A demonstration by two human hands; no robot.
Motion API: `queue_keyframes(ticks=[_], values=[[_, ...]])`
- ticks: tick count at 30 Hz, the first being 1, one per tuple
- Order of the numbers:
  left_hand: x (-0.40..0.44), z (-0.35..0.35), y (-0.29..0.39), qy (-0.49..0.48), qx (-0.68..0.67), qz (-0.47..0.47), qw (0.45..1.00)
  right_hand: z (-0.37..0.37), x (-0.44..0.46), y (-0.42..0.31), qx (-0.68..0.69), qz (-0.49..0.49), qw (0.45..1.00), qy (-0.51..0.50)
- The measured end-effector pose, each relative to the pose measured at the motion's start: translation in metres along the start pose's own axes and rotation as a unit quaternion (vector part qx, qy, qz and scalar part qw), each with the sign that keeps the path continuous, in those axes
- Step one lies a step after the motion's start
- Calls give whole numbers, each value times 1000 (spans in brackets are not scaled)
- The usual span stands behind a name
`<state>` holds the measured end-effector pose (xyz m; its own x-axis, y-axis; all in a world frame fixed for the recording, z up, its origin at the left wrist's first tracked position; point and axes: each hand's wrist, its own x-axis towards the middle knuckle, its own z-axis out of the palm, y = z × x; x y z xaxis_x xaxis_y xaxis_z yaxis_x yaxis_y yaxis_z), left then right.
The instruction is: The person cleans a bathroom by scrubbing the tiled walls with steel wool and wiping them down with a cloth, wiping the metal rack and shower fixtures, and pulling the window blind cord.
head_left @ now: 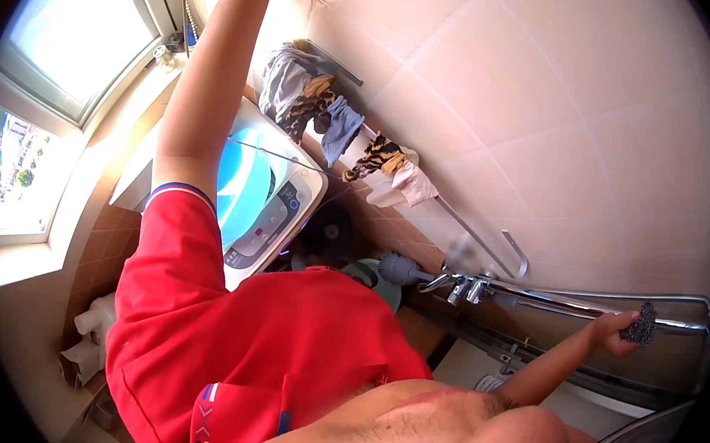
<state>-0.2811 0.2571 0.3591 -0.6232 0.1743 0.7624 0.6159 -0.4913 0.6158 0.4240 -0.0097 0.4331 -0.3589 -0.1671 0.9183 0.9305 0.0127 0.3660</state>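
Note:
A dark grey steel wool scrubber (641, 324) is gripped in my right hand (613, 333), at the right of the view. That hand is closed and lies over or against a chrome pipe (555, 301); whether the scrubber presses on the pipe, I cannot tell. My left arm, in a red short sleeve, stretches up past the top edge, so its hand is out of the picture. A chrome mixer tap (467, 287) sits along the pipe, to the left of my right hand. Beside the tap is a grey-blue brush (403, 268).
A washing machine (294, 205) with a blue lid stands below the window (80, 29). Several cloths (343, 130) hang on a wall rail (485, 241). A green basin (387, 288) is partly hidden behind my shirt. Tiled wall (542, 136) fills the upper right.

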Motion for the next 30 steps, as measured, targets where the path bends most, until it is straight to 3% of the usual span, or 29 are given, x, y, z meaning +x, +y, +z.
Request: queue_keyframes(ticks=[2,5,6,10,11,12,13,15,17,21,24,25,28,29,30], values=[[-6,1,8,-35,-11,-36,999,-1,-9,12,1,15,1000,-4],[-38,19,52,21,-27,72,997,-4,-5,12,-5,2,1000,-18],[-55,22,69,6,32,93,995,-1,-2,8,3,-3,1000,-16],[-125,27,170,-128,46,134,982,-2,-2,0,11,3,1000,-8],[-146,28,201,-74,47,197,977,0,-3,2,18,5,1000,-4],[-175,38,216,-88,28,186,978,4,-1,0,61,-1,998,16],[-201,40,236,-156,-23,154,975,8,4,-4,107,-10,994,33],[-254,47,262,-259,-125,181,941,18,6,-13,158,7,986,55],[-278,42,287,-344,-172,269,883,9,2,-20,163,60,984,36],[-292,47,326,-424,-226,255,839,8,18,-34,230,41,972,32],[-269,52,325,-367,-199,329,847,-19,7,-33,250,148,957,0],[-253,50,327,-304,-157,352,871,-30,-4,-34,291,157,943,31],[-184,59,314,-210,-64,306,926,-77,-44,-69,382,242,890,62],[-156,53,321,-234,-34,231,944,-91,-62,-89,386,302,871,33],[-132,57,312,-179,-6,234,956,-118,-84,-103,388,379,837,-73]])
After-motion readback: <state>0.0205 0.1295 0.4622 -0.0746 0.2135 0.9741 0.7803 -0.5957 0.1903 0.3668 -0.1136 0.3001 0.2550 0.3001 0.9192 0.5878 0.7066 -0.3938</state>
